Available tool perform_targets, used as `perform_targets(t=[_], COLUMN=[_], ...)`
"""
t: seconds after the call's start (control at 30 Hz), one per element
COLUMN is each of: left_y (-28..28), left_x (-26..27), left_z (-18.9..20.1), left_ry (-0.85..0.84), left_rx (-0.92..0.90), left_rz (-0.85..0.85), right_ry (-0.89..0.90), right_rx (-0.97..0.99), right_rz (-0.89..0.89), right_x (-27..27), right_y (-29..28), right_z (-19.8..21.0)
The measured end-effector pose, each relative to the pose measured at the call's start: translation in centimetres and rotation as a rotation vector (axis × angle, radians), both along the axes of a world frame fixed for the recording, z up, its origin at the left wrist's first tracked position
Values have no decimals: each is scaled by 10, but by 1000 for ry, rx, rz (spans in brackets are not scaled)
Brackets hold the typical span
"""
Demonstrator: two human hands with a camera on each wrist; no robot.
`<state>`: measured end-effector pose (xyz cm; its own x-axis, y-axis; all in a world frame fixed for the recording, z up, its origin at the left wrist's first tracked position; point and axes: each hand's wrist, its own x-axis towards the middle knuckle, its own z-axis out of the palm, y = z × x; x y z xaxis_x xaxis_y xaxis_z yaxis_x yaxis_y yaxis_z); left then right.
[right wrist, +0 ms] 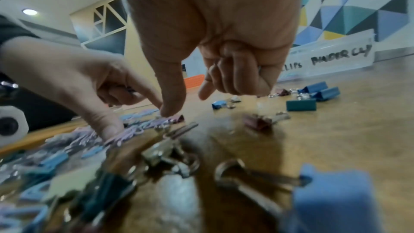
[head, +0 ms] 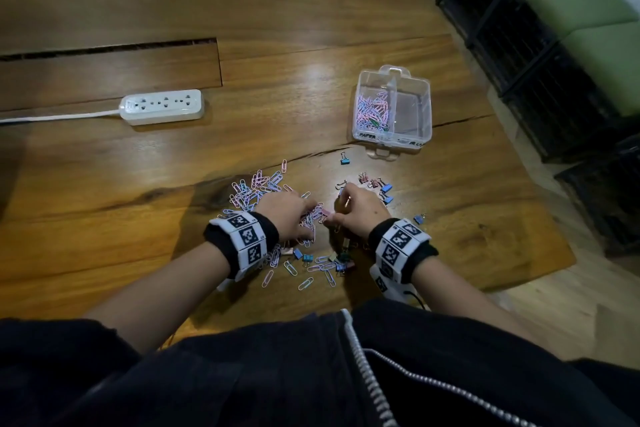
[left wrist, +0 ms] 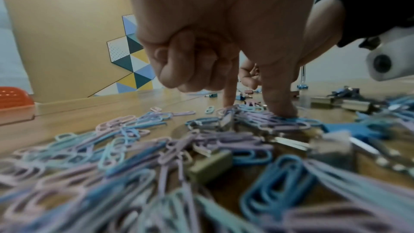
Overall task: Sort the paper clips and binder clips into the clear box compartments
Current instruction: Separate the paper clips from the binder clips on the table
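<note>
The clear box (head: 424,104) stands at the back right; its left compartment holds paper clips (head: 372,109) and its right one looks bare. A pile of pastel paper clips (head: 254,189) lies under my left hand (head: 311,210). In the left wrist view the left hand (left wrist: 255,105) presses thumb and forefinger onto the pile (left wrist: 134,148), its other fingers curled with a purple clip showing in them. Binder clips (head: 379,185) are scattered around my right hand (head: 334,215). That hand's thumb touches a pink binder clip (right wrist: 178,118); its curled fingers (right wrist: 241,75) show a glint of metal.
A white power strip (head: 162,107) with its cord lies at the left of the wooden table (head: 311,10). Black crates (head: 536,45) stand beyond the table's right edge. More clips (head: 311,267) lie between my wrists. An orange basket (left wrist: 13,100) sits far left.
</note>
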<state>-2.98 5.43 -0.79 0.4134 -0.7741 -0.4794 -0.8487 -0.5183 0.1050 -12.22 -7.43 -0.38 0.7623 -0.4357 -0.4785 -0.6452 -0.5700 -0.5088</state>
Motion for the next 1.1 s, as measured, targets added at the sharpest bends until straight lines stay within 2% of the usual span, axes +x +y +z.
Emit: perform_targets(t=[0.1,0.33,0.5,0.67,0.7,0.77,0.87,0.93,0.97,1.03,1.1], left_y=[6,9,8,5,5,5,6,10,12,16,15], left_x=[-5,-16,-13,-6,-3,5,20,27,30,31,29], left_z=[0,-4,-7,-3,-2,1,6,9,11,13,14], left_ry=[2,17,46,33,78,272,756,1147,1287,1423,1420], left_rx=[-55,-95,-133,-126,-132,-170,-225,-322,-370,-444,-488], left_rz=[27,-1,12,0,40,190,586,854,922,974,1022], right_ry=[17,-41,9,-6,21,81,62,10,-19,-89,-198], right_rx=[-36,-44,115,-13,-36,-65,6,164,271,510,736], right_rz=[30,-88,76,189,219,270,202,56,-30,-178,-301], right_x=[4,6,-10,-13,-13,-12,-11,-11,-12,-13,-13], right_y=[4,-12,-11,-6,-6,-6,-5,-8,-10,-14,-18], right_z=[-4,0,2,-3,-3,-3,-1,0,2,4,3])
